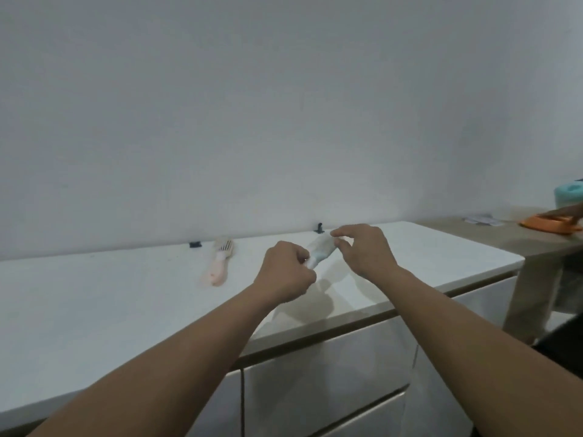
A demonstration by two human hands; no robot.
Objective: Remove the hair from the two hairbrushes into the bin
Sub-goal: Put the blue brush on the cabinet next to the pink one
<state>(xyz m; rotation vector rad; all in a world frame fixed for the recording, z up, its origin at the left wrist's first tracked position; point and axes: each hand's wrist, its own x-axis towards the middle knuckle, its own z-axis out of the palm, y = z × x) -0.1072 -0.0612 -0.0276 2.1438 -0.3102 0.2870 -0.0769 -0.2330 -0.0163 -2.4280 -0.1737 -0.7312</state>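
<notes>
- I am holding the blue hairbrush point(321, 251) above the white counter point(94, 294), my left hand point(285, 272) closed around its handle.
- My right hand point(362, 249) is pinching at the brush head; whether hair is caught between those fingers, I cannot tell.
- The pink hairbrush point(218, 261) is lying untouched on the counter, well to my left.
- Next, I judge, comes pulling hair free; no bin is showing.

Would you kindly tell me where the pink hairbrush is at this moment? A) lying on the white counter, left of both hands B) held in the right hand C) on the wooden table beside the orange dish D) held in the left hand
A: the pink hairbrush lies untouched on the white counter, while the left hand grips the blue-and-white hairbrush.
</notes>
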